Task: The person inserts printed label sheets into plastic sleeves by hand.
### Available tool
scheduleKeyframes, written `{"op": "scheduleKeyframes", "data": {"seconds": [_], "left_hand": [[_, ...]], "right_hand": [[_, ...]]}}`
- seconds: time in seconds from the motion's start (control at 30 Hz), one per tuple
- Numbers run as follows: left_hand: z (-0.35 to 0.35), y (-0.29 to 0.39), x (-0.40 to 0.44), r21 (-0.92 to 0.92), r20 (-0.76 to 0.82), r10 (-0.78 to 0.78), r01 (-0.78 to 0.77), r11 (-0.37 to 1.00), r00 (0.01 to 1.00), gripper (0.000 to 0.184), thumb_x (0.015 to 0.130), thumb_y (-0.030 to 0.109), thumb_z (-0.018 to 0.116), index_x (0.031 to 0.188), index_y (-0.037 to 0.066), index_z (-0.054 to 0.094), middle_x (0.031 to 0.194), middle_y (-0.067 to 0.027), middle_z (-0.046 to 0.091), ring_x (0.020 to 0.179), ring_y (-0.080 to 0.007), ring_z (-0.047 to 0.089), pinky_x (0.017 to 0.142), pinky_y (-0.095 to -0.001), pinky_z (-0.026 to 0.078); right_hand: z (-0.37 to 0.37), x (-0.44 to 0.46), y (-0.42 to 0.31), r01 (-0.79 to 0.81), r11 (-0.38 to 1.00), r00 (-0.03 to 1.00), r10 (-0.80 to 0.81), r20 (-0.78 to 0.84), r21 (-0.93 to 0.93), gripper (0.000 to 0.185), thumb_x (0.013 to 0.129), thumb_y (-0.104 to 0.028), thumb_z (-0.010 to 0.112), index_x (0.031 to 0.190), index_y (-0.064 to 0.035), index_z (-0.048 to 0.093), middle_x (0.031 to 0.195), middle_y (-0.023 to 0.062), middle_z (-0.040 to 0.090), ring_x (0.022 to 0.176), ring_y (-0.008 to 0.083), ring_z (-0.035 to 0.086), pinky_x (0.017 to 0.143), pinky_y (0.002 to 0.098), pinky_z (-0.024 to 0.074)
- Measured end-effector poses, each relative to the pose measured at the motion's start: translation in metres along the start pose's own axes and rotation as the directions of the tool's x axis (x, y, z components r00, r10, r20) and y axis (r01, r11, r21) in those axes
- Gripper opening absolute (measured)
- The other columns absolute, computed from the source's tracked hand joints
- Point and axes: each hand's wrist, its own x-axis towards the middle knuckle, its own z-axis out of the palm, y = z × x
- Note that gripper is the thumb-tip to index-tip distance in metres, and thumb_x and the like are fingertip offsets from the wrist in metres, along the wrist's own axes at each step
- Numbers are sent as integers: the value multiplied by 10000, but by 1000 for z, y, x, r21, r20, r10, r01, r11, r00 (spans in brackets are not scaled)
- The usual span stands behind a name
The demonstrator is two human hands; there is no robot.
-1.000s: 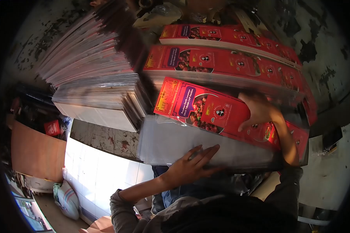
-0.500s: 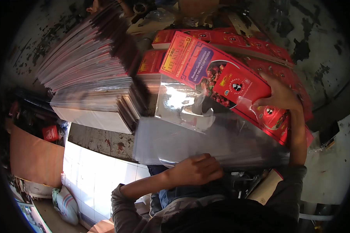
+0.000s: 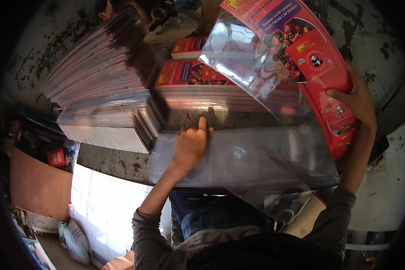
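My right hand (image 3: 357,99) grips the right edge of a long red printed card (image 3: 317,58) showing a panda logo and a dish of food, thumb on its face. Clear plastic (image 3: 243,58) spreads from the card's left side; whether the card sits inside it I cannot tell. My left hand (image 3: 192,144) rests on the upper left part of a stack of clear plastic sleeves (image 3: 256,157), index finger stretched out and the other fingers curled. One loose sleeve (image 3: 288,202) hangs over the table's near edge.
A tall leaning stack of sleeved sheets (image 3: 99,67) stands at the left, above a paler-edged stack (image 3: 108,132). Behind the sleeves lie red card piles (image 3: 180,74). Part of another person's hand (image 3: 110,9) shows at the top. A sack (image 3: 76,240) lies lower left.
My right hand has lifted the red card and plastic up and to the right. My left hand has moved up and left from the near edge onto the sleeves, its index finger now extended.
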Motion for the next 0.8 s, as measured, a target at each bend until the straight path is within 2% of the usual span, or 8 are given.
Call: {"op": "scheduleKeyframes", "data": {"seconds": [0.07, 0.13, 0.3, 0.37, 0.4, 0.47, 0.7, 0.8], "left_hand": [[1, -6, -2, 145, -79, 8, 3, 989, 997, 204, 886, 222, 501, 911, 20, 519, 557, -125, 586, 533, -313, 611, 507, -381, 505], [2, -10, -5, 189, -89, 34, -17, 982, 995, 197, 882, 205, 502, 912, 12, 530, 558, -124, 587, 530, -303, 614, 491, -375, 503], [4, -15, -8, 275, -146, 43, -2, 961, 988, 164, 871, 159, 506, 885, 6, 562, 559, -126, 588, 533, -284, 623, 472, -368, 503], [3, -16, -9, 316, -124, -110, 145, 938, 986, 171, 883, 151, 483, 874, 0, 564, 571, -140, 590, 545, -308, 620, 469, -388, 497], [0, -17, -9, 314, -128, -109, 144, 938, 986, 171, 883, 151, 483, 874, 0, 564, 571, -140, 590, 545, -308, 620, 469, -388, 497], [-14, -24, -13, 121, -114, -418, 430, 895, 901, 161, 893, 162, 467, 907, 7, 511, 605, -162, 596, 564, -342, 611, 477, -410, 484], [-35, -49, -52, 104, -355, -474, 538, 837, 806, 105, 904, 142, 474, 971, 95, 407, 658, -156, 615, 595, -364, 606, 475, -424, 435], [-61, -60, -64, 82, -419, -603, 690, 719, 679, 94, 911, 136, 478, 977, 124, 411, 660, -144, 611, 567, -322, 606, 456, -388, 410]], "right_hand": [[-9, 1, -1, -15, 1000, 1000, 15, 26, -11, 718, 674, 15, 702, 1305, 43, 360, 1154, 112, 541, 1039, 148, 511, 915, 275, 394], [-17, 2, -4, 3, 993, 1000, -4, -5, -115, 660, 680, -6, 696, 1274, 17, 408, 1115, 85, 557, 985, 147, 537, 871, 291, 437], [-24, 2, -7, 30, 999, 999, -31, -22, -40, 688, 664, 12, 694, 1279, 41, 387, 1125, 110, 554, 1009, 156, 532, 891, 286, 421], [-25, 0, -6, 2, 998, 1000, -2, -13, -55, 737, 653, 17, 701, 1303, 56, 355, 1148, 126, 543, 1036, 159, 521, 907, 286, 410], [-26, -1, -3, -5, 999, 1000, 6, 7, -50, 742, 652, 19, 701, 1305, 59, 350, 1149, 128, 543, 1034, 161, 523, 909, 288, 411], [-28, -3, 1, -19, 999, 1000, 20, 12, -51, 747, 650, 21, 701, 1307, 62, 345, 1150, 131, 544, 1032, 163, 526, 910, 291, 413], [-37, 1, 7, -46, 990, 999, 49, 18, -136, 777, 647, 24, 708, 1316, 77, 316, 1151, 155, 544, 1031, 174, 536, 913, 297, 413], [-35, 5, 1, -69, 986, 997, 74, 29, -151, 784, 647, 24, 709, 1318, 79, 309, 1144, 159, 546, 1035, 176, 536, 915, 297, 412]]}}
